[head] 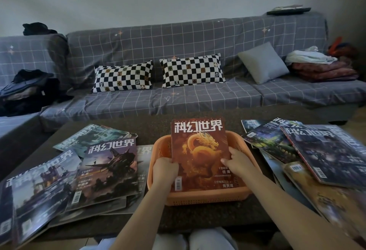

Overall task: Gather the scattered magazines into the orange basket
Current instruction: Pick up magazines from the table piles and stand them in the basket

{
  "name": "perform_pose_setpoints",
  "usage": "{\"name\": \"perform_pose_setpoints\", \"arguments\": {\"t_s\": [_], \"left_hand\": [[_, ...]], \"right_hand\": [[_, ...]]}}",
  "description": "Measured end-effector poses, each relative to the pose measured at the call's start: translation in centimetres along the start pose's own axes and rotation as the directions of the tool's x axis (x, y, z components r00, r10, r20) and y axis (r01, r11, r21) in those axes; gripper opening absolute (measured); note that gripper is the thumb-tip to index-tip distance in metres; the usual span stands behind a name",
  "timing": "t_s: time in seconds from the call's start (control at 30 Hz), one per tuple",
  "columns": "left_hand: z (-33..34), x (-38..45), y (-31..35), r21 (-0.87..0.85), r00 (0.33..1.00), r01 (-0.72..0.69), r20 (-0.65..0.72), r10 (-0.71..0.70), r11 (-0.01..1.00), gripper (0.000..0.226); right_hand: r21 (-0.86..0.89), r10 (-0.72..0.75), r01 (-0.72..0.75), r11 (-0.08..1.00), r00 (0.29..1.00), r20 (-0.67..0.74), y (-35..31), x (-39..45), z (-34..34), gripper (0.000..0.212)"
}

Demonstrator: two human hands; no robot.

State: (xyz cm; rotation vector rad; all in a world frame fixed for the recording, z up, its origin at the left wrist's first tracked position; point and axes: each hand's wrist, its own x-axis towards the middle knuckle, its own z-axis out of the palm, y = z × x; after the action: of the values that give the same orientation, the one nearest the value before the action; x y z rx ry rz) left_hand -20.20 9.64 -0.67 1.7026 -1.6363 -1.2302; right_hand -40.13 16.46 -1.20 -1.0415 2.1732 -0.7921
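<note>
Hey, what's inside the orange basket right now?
One red dragon magazine, gripped by the left hand and right hand, sits in the orange basket. Anything beneath it is covered.

The room is dim and bluish under soft, flat light with only faint shadows, the wide lens bows the sofa (178, 51) and stretches the magazines (37, 194) near the blurred edges, while the centre stays reasonably sharp.
</note>
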Motion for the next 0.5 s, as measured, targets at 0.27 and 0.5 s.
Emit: {"name": "perform_pose_setpoints", "arguments": {"t_s": [0.27,0.5], "left_hand": [[-0.35,-0.16,0.01,-0.179,0.996,0.092,0.003,-0.093,0.98,0.026],[-0.59,0.07,-0.25,-0.145,0.996,0.09,0.014,-0.089,0.985,0.026]], "right_hand": [[-0.053,-0.002,0.002,0.999,1.0,-0.007,0.33,0.33,-0.01,0.066],[-0.129,-0.038,0.028,0.991,0.997,-0.074,0.44,0.44,0.25,0.048]]}}
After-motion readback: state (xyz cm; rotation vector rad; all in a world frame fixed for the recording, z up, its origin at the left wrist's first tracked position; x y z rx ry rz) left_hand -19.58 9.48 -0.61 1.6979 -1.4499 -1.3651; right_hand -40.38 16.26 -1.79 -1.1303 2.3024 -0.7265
